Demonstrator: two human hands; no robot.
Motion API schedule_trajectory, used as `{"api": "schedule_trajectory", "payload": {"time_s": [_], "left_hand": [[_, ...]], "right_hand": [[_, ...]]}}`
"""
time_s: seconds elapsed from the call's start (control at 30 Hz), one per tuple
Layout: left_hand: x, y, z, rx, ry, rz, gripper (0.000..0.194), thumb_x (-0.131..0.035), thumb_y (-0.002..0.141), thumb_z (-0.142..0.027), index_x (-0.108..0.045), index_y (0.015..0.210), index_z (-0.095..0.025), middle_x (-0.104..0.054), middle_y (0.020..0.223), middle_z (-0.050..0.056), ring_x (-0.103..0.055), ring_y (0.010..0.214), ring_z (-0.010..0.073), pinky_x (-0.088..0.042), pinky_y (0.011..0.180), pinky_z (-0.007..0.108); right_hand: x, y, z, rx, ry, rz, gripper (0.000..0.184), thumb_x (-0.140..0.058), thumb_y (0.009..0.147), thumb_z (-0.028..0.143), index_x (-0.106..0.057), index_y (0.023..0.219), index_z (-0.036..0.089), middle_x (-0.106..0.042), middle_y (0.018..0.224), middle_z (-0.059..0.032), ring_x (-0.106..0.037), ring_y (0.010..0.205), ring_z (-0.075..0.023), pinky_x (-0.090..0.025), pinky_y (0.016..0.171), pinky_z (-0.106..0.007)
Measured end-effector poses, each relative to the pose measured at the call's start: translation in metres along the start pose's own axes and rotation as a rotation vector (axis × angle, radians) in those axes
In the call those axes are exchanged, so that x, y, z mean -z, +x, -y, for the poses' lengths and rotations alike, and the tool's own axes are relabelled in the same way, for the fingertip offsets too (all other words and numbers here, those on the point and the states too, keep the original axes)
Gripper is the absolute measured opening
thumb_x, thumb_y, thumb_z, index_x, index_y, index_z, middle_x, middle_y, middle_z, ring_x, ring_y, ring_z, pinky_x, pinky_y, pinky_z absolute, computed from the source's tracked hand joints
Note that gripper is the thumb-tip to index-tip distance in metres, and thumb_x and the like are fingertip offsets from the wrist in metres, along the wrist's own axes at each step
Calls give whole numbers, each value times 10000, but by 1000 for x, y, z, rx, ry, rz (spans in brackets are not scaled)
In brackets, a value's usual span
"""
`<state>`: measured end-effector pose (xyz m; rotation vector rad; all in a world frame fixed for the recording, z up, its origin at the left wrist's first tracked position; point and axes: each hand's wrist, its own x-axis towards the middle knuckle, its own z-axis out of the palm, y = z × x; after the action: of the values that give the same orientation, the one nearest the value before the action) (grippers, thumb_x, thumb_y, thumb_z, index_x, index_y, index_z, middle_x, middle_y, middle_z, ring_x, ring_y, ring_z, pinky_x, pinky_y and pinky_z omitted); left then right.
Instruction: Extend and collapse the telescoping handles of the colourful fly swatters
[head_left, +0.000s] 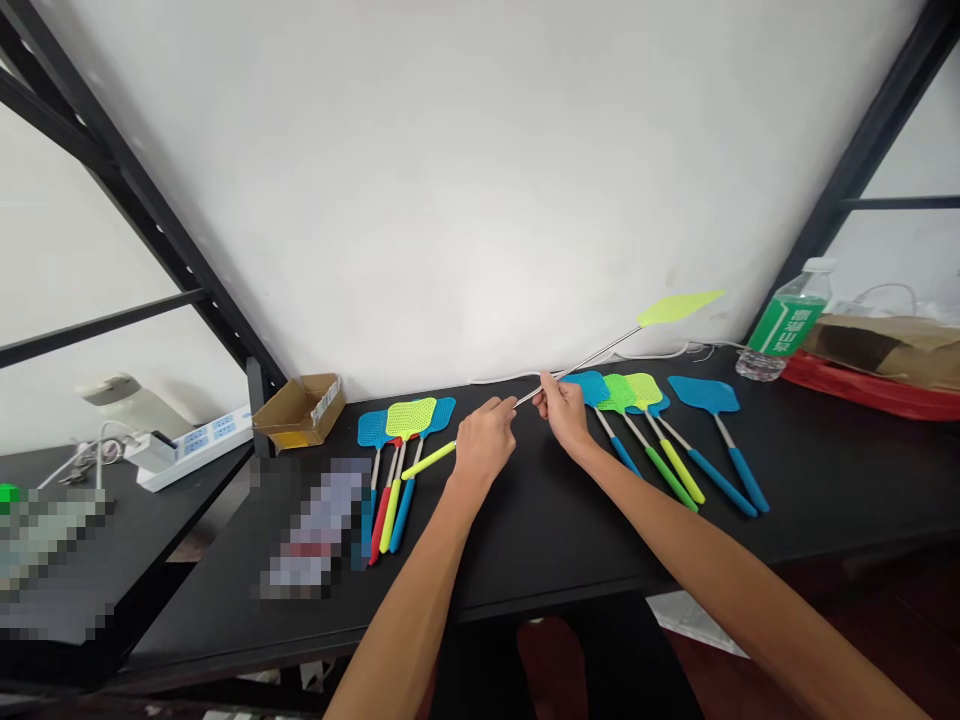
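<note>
A yellow-green fly swatter (679, 307) with a thin metal shaft is held slantwise above the black table, its flat head up to the right. My left hand (486, 436) is closed round it near the yellow grip, which sticks out to the left. Further up, my right hand (559, 405) pinches the metal shaft. Left of my hands lies a group of swatters, with a yellow one (411, 417) on top of blue and red ones. Right of them, several more lie fanned out, among them a green swatter (619, 393) and a blue swatter (705, 395).
An open cardboard box (300, 412) stands at the back left, beside a white power strip (195, 445). A bottle with a green label (787, 322) stands at the back right, near a red-and-brown package (885, 350). Black metal frame posts rise on both sides, and a white wall is behind.
</note>
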<state>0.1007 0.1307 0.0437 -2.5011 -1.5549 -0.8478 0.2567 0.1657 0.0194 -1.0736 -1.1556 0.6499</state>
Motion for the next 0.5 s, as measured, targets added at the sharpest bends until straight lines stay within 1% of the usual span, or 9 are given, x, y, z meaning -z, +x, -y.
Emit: {"api": "schedule_trajectory", "payload": {"time_s": [0.2, 0.37, 0.5], "left_hand": [[1, -1, -1, 51, -26, 5, 353, -442, 994, -260, -652, 1271, -320, -734, 989, 40, -681, 913, 206, -445, 722, 268], [3, -1, -2, 103, -53, 26, 349, -448, 1004, -336, -670, 1273, -327, -760, 1032, 57, -693, 931, 223, -457, 756, 286], [3, -1, 0, 87, -74, 28, 366, -427, 1015, -393, -659, 1290, -329, -756, 1064, 53, -690, 963, 217, -461, 771, 279]], "right_hand": [[-1, 1, -3, 11, -18, -4, 590, -479, 930, 592, -587, 513, 188, -500, 430, -11, -478, 425, -132, -357, 480, -277], [-1, 1, -3, 12, -28, 3, 599, -475, 919, 616, -585, 510, 192, -502, 424, -12, -478, 420, -134, -363, 479, -278], [-1, 1, -2, 14, -39, -3, 600, -487, 909, 627, -585, 507, 192, -509, 425, -15, -485, 424, -136, -368, 481, -276]]}}
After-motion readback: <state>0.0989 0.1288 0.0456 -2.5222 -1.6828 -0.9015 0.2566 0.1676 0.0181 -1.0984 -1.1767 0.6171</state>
